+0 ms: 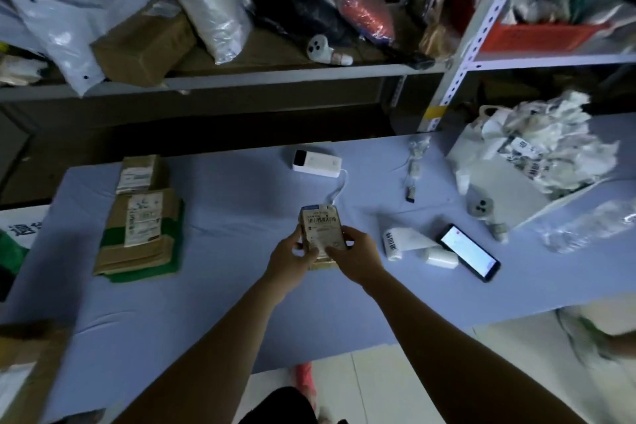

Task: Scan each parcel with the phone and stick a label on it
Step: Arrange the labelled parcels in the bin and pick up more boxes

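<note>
Both hands meet over the middle of the blue bench (223,286), holding a small brown parcel (321,231) between them just above its surface, barcode sticker facing up. The left hand (292,256) has its fingers curled round the parcel's left edge; the right hand (358,256) has its fingers clamped on the right edge. Just to the right, a label roll (409,243) lies on the bench, and beside it the phone (468,251) lies flat, screen lit. Well apart to the left sits a stack of parcels (141,234). Beyond the hands is a white box (318,163), its cable (339,188) trailing towards the parcel. Farther right stands a stuffed paper bag (499,182), and behind everything a shelf (275,77) is piled with bags and cartons.
</note>
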